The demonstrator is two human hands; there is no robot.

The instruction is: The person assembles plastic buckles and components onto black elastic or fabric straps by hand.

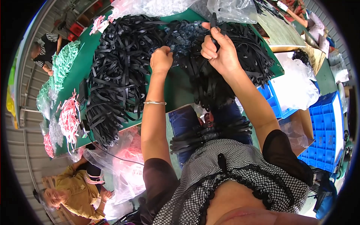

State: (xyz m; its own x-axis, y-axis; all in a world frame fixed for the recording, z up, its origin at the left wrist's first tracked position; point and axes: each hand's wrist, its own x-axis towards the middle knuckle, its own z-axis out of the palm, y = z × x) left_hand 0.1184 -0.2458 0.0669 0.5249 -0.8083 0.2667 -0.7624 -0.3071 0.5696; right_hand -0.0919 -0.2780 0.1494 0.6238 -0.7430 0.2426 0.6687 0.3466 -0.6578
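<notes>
My right hand (221, 50) is closed round a black strap (214, 19), whose dark end sticks up past the thumb. To its left, my left hand (161, 60) has its fingers curled in; whatever is between them is hidden. Small clear plastic pieces (183, 34) lie heaped just beyond and between the two hands. A large pile of black straps (118, 63) spreads to the left of my left hand. Another pile of black straps (247, 48) lies beside and behind my right hand, and some hang over the table's near edge. More black straps (213, 132) rest across my lap.
The green table (175, 92) also bears pink straps (69, 120), mint-green straps (65, 63) and clear plastic bags (157, 6). Blue crates (323, 129) and a cardboard box (300, 129) stand at right. A seated person (80, 187) is at lower left; another stands at upper left.
</notes>
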